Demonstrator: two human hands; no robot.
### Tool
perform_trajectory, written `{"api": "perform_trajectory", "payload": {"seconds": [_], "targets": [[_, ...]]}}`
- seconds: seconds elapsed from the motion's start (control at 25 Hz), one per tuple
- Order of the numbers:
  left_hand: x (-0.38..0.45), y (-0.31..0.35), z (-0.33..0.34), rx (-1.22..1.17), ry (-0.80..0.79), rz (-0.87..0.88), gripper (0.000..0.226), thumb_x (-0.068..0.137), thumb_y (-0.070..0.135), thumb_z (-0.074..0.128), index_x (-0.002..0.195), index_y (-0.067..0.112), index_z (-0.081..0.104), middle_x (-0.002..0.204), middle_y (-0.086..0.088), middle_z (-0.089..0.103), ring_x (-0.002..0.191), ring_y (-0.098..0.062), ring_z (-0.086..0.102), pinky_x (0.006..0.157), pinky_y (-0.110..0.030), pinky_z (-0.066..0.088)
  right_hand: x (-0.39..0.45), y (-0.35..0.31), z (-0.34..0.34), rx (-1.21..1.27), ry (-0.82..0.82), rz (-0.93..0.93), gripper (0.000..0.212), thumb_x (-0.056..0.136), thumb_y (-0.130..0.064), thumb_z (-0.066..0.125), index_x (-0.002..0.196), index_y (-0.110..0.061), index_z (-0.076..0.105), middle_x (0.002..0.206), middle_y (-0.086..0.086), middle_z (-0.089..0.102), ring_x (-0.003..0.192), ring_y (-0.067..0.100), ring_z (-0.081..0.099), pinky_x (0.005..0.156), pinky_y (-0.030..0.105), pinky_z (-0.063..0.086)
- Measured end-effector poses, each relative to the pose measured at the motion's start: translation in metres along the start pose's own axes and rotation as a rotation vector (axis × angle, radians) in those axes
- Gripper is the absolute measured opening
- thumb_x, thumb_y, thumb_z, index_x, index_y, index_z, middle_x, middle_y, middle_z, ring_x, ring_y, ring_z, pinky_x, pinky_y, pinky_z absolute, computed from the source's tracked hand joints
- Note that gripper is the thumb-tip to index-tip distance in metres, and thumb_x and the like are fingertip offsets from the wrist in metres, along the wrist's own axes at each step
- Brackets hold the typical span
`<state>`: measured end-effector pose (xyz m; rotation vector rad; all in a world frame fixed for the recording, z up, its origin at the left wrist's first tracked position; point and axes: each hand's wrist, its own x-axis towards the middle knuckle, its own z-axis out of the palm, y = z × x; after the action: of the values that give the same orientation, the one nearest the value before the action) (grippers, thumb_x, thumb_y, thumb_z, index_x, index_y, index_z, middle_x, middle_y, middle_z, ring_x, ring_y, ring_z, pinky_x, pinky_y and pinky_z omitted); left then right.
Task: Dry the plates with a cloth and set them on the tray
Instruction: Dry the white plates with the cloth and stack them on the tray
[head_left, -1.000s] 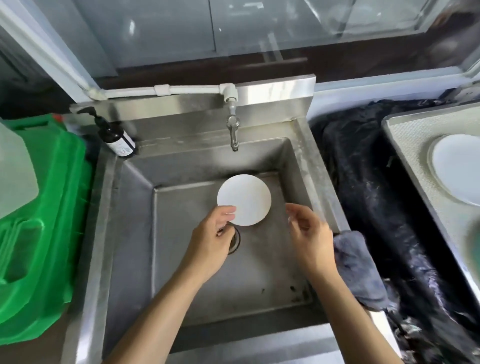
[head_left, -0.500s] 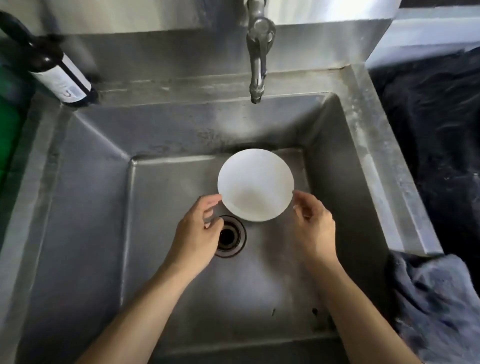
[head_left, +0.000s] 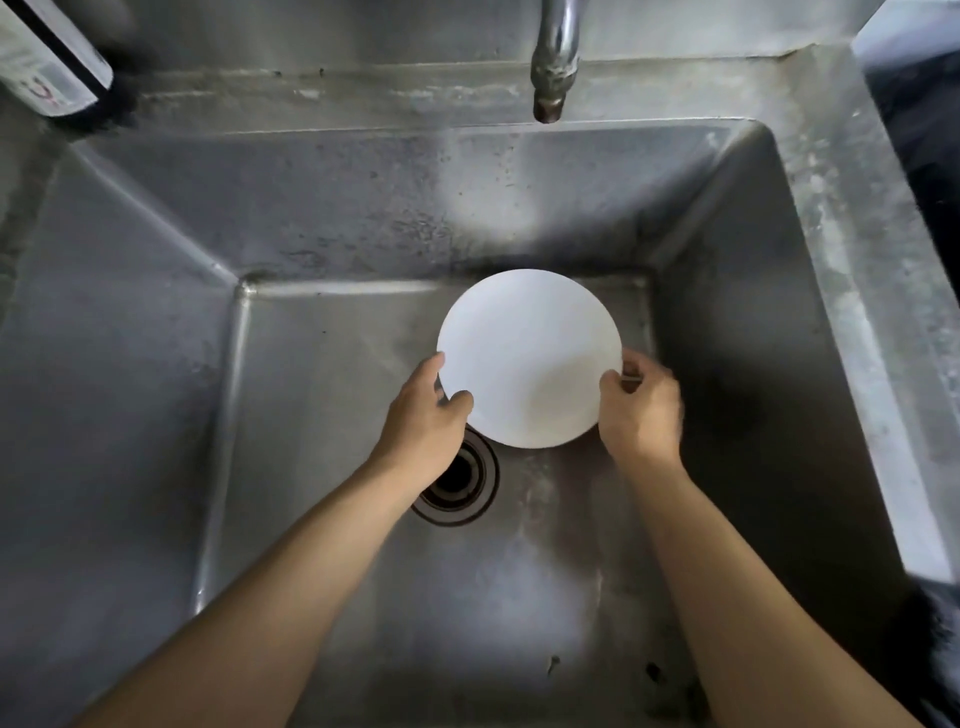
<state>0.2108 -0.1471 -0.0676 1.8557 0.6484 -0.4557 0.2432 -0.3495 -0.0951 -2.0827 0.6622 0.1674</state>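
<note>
A round white plate (head_left: 524, 353) lies low in the steel sink (head_left: 322, 218), near the back of the basin. My left hand (head_left: 423, 415) grips its left rim, thumb on top and fingers under the edge. On the right rim my right hand (head_left: 641, 410) pinches the plate between thumb and fingers. Neither the cloth nor the tray is in view.
The drain (head_left: 465, 486) sits just under my left wrist. A tap spout (head_left: 553, 67) hangs above the basin's back wall. A dark bottle with a white label (head_left: 47, 67) stands at the back left corner. Black sheeting (head_left: 930, 156) lies beyond the right rim.
The view has dropped closer into the sink. Both hands have closed onto the plate's rim; half a second ago their fingers were only at its edges.
</note>
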Motion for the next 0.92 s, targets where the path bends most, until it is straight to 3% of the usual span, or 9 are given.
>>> {"api": "perform_trajectory", "payload": {"seconds": [0.12, 0.36, 0.64, 0.76, 0.92], "targets": [[0.001, 0.003, 0.003, -0.023, 0.014, -0.024, 0.076, 0.07, 0.031, 0.051, 0.146, 0.025, 0.045, 0.116, -0.003, 0.07, 0.103, -0.023, 0.069, 0.1, -0.049, 0.051, 0.007, -0.002, 0.002, 0.045, 0.014, 0.063, 0.027, 0.098, -0.015, 0.058, 0.122, -0.023, 0.065, 0.108, -0.004, 0.061, 0.093, 0.014, 0.057, 0.072, 0.023, 0.043], [-0.002, 0.008, -0.002, -0.258, 0.038, -0.061, 0.07, 0.074, 0.01, 0.057, 0.143, 0.019, 0.049, 0.134, 0.008, 0.062, 0.116, -0.016, 0.064, 0.105, -0.045, 0.05, -0.004, 0.0, 0.003, 0.133, 0.073, 0.139, 0.033, 0.093, -0.003, 0.059, 0.121, -0.02, 0.065, 0.103, -0.007, 0.065, 0.098, 0.015, 0.062, 0.077, 0.028, 0.047], [-0.056, -0.012, -0.022, -0.351, 0.129, -0.106, 0.057, 0.086, 0.0, 0.059, 0.137, 0.026, 0.054, 0.13, 0.012, 0.06, 0.106, -0.012, 0.068, 0.101, -0.046, 0.053, -0.052, -0.01, -0.012, 0.166, 0.042, 0.073, 0.034, 0.094, -0.004, 0.062, 0.122, -0.023, 0.066, 0.099, -0.013, 0.066, 0.087, 0.001, 0.062, 0.063, 0.011, 0.046], [-0.088, -0.018, -0.036, -0.402, 0.178, -0.111, 0.057, 0.087, -0.003, 0.061, 0.136, 0.025, 0.055, 0.132, 0.009, 0.06, 0.101, -0.003, 0.068, 0.098, -0.044, 0.055, -0.081, -0.022, -0.021, 0.146, 0.027, 0.022, 0.032, 0.093, -0.004, 0.062, 0.12, -0.019, 0.069, 0.093, -0.011, 0.069, 0.082, 0.001, 0.065, 0.075, 0.023, 0.058], [-0.133, -0.027, -0.056, -0.402, 0.218, -0.133, 0.054, 0.085, -0.003, 0.061, 0.13, 0.026, 0.059, 0.128, 0.006, 0.065, 0.092, 0.006, 0.069, 0.095, -0.042, 0.056, -0.125, -0.041, -0.034, 0.102, 0.014, -0.008, 0.029, 0.091, -0.006, 0.06, 0.117, -0.014, 0.071, 0.088, -0.012, 0.068, 0.078, 0.001, 0.065, 0.079, 0.03, 0.058]]}}
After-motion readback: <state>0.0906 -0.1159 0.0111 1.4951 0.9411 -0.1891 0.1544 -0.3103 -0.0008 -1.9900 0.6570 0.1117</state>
